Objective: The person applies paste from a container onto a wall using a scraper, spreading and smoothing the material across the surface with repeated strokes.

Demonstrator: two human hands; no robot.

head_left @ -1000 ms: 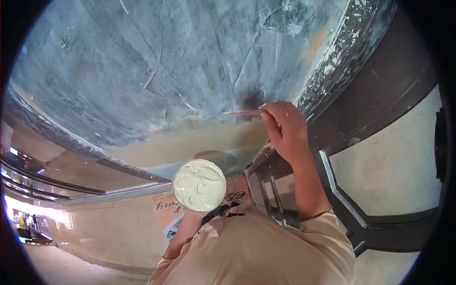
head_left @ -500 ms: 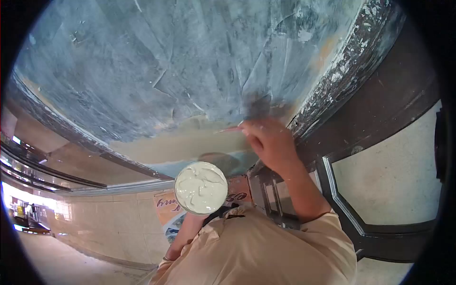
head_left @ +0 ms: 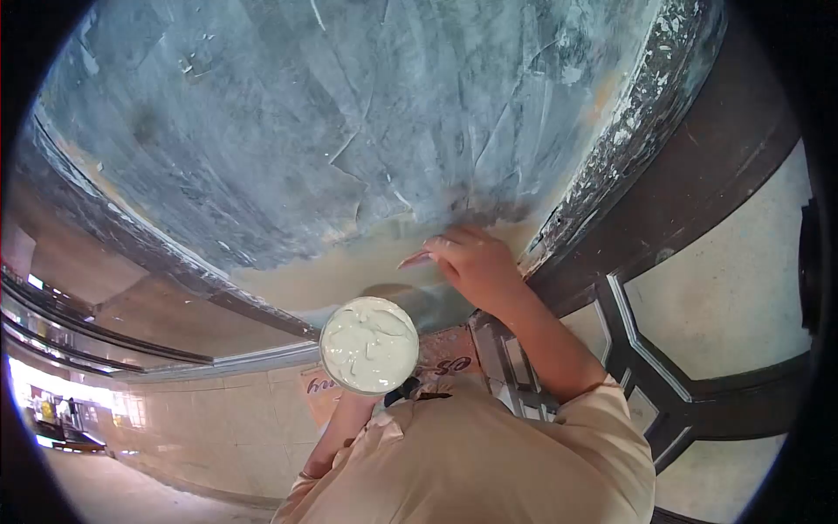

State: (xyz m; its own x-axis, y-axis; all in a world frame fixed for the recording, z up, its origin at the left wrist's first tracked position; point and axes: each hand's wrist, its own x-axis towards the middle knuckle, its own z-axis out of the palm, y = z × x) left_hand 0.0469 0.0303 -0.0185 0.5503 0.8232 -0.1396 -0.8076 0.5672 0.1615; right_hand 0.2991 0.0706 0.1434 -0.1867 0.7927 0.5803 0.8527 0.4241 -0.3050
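My left hand [head_left: 355, 405] supports a round tub [head_left: 326, 371] from below; its fingers are hidden under the tub. Thick, creamy off-white putty [head_left: 371, 342] fills the tub nearly to the rim. My right hand [head_left: 476, 265] is closed around a thin, flat putty scraper [head_left: 415, 259], seen nearly edge-on. That hand is close against the lower part of a blue-grey patchy wall panel [head_left: 288, 131]. A beige coated band [head_left: 323, 278] runs across the panel's bottom, behind the scraper and the tub.
A dark frame with flaking white paint [head_left: 602, 153] borders the panel on the right. Below it stands dark latticework [head_left: 676, 371] with pale panes. A printed orange sign [head_left: 454, 349] lies low behind the tub. Tiled wall [head_left: 218, 410] extends to the left.
My view has shifted, so the wall panel appears farther right and slightly higher in places. My right hand has moved slightly down and left with the scraper. The tub stays in place.
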